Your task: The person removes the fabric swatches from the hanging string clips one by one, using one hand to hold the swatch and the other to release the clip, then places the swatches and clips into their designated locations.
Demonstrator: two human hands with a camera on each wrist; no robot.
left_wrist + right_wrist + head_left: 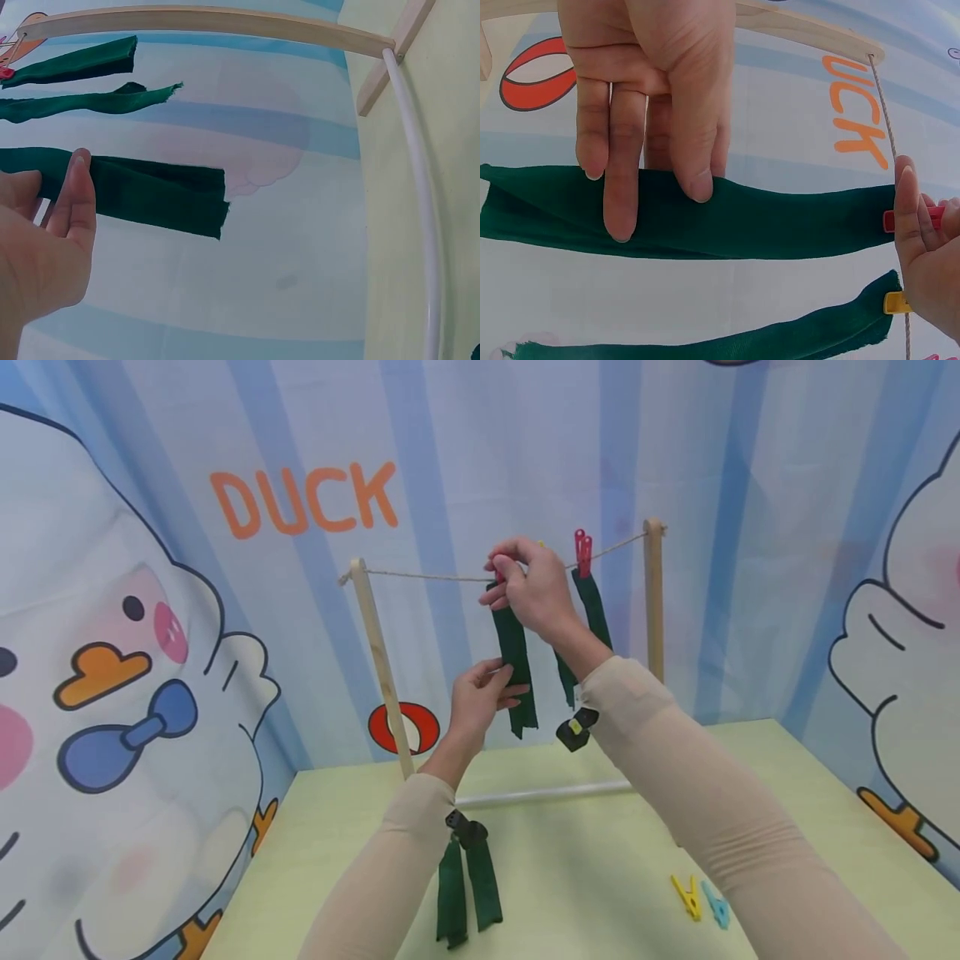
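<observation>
My right hand (534, 589) pinches a red clothespin (891, 221) at the rope (435, 577), at the top of a long dark green cloth strip (513, 647). Lower down, my left hand (482, 697) holds that strip, with the thumb (697, 184) in front of the cloth and a finger behind it. Beside it, a second green strip (780, 334) hangs from a yellow clothespin (895, 303), mostly hidden by my right hand in the head view. Another strip (592, 610) hangs farther right under a red clothespin (583, 556).
Two wooden posts (382, 668) carry the rope, with a white bar (543, 794) low between them. On the pale table (337, 860) lie green cloth pieces (483, 885) near my left forearm, and a yellow clothespin (687, 897) and a blue clothespin (716, 906) near my right forearm.
</observation>
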